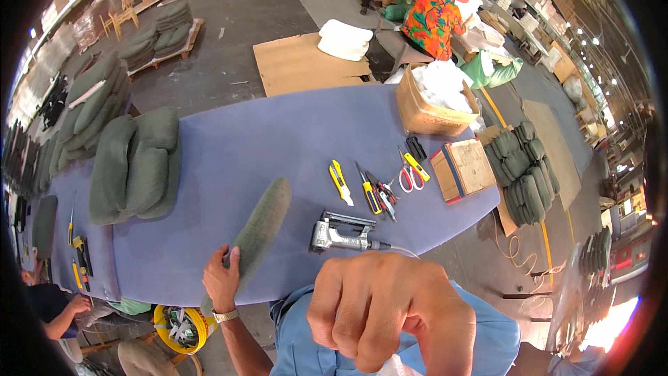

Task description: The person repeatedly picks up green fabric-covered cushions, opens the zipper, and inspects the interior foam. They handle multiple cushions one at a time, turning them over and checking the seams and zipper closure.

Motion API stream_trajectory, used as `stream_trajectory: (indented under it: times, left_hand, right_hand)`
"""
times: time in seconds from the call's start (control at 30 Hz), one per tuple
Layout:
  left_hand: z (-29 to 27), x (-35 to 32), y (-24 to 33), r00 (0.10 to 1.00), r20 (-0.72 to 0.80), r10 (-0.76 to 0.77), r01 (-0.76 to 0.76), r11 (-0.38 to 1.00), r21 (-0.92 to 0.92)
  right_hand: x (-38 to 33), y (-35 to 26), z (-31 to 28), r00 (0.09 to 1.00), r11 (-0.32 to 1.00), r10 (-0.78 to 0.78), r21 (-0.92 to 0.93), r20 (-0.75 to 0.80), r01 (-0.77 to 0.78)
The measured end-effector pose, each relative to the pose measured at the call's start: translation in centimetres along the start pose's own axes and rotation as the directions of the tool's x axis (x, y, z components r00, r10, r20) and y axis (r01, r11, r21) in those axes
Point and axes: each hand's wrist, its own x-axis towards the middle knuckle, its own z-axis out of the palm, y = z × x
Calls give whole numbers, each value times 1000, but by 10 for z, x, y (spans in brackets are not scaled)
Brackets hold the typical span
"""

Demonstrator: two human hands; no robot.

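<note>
At the far left, a co-worker's hand was seen near the table's edge. On the blue-covered table, a pile of green cushions was set, and below the near edge a yellow bucket was filled with scraps. A long, narrow green pad was grasped by the left hand at its near part, thumb on top, and was held slantwise over the table's near side. Farther right, a staple gun was laid beyond the right hand, which was raised with its fingers curled; whether anything was gripped could not be told. Beyond, a yellow cutter, red-handled scissors and a carton of white stuffing were placed.
</note>
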Motion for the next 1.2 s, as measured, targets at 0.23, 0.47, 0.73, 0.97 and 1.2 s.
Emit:
stream_trajectory:
  times: [0.23,0.47,0.73,0.97,1.2]
  left_hand:
    - [3,0,-4,1000,-1,8,-8,1000,-14]
    - [1,-1,-3,1000,10,-17,17,1000,-3]
    - [0,-2,-7,1000,-15,-6,6,1000,2]
    - [4,0,-5,1000,-11,-2,2,1000,3]
    - [2,0,-1,1000,17,-16,15,999,46]
  right_hand:
    - [-8,8,-3,998,998,-59,40,24,58]
    - [-14,24,8,976,976,-215,29,-37,216]
    - [-9,12,-2,994,997,-26,72,109,18]
    - [-1,17,-12,987,998,-44,60,156,35]
    - [-7,24,2,999,998,-40,-40,-6,39]
